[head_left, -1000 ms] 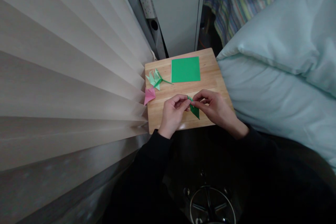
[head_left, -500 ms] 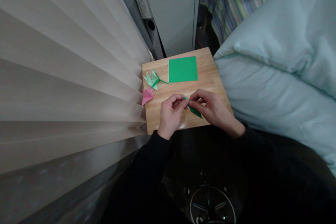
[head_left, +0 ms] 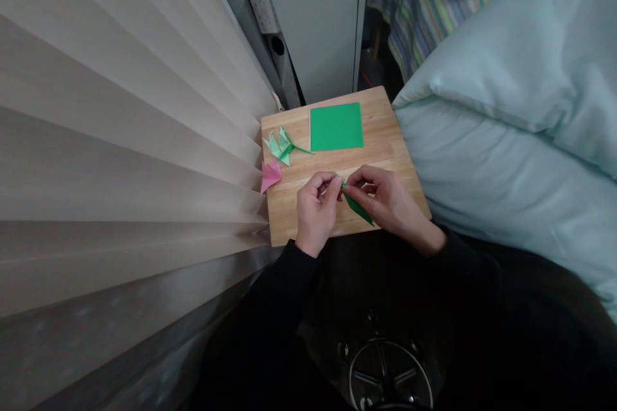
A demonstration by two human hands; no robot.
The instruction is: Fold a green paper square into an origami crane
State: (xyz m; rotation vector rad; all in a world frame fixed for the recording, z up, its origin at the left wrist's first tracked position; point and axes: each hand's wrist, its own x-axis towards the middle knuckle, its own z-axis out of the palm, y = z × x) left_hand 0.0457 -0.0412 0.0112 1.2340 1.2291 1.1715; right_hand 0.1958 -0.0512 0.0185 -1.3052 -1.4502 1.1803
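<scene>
A narrow folded dark green paper piece (head_left: 357, 207) is pinched at its upper tip between both hands over the wooden board (head_left: 385, 141). My left hand (head_left: 315, 210) grips the tip from the left with thumb and fingers closed. My right hand (head_left: 388, 200) pinches it from the right, and the paper's long point runs down under that hand. A flat green paper square (head_left: 336, 126) lies at the board's far side. A light green folded flower with a stem (head_left: 282, 146) and a pink folded flower (head_left: 270, 174) lie at the board's left edge.
Pleated beige blinds (head_left: 120, 141) fill the left side and touch the board's left edge. A pale blue pillow and duvet (head_left: 511, 109) press against its right. A white cabinet (head_left: 318, 19) stands behind. A chair base (head_left: 385, 376) shows below my dark sleeves.
The folded green piece has narrowed and turned so its point aims more down and to the right. Both hands stayed pinched at its tip and shifted slightly.
</scene>
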